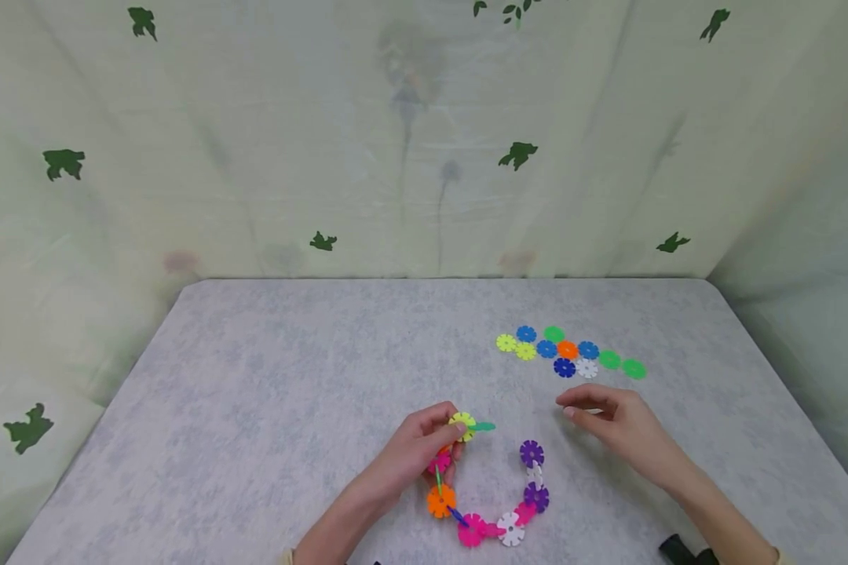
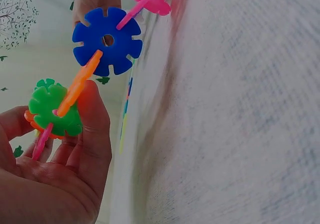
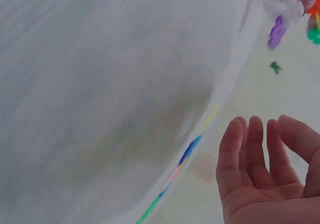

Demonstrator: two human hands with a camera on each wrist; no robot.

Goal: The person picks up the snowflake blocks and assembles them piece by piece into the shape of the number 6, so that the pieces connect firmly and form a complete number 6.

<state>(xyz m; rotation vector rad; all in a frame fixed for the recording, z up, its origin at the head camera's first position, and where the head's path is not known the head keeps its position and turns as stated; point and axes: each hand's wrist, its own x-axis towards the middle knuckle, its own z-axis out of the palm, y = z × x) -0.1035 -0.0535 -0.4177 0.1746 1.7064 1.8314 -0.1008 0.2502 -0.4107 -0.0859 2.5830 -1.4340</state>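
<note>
My left hand (image 1: 417, 443) pinches one end of a curved chain of interlocking notched plastic discs (image 1: 441, 502), near a yellow disc (image 1: 464, 424) with a green disc (image 1: 484, 427) slotted in edge-on. From there the chain bends through orange, pink, white and purple, finishing at a purple disc (image 1: 531, 453). In the left wrist view a blue disc (image 2: 117, 54) and an orange one (image 2: 80, 84) hang linked above the palm. Nothing is in my right hand (image 1: 625, 424), its fingers loosely bent just in front of the loose discs (image 1: 568, 350).
The loose discs lie flat in a cluster on the grey table (image 1: 290, 377): yellow, blue, green, orange and white. A black object (image 1: 677, 549) sits by the right forearm at the near edge. Behind the table hangs a pale curtain (image 1: 254, 157) with green leaf-like shapes.
</note>
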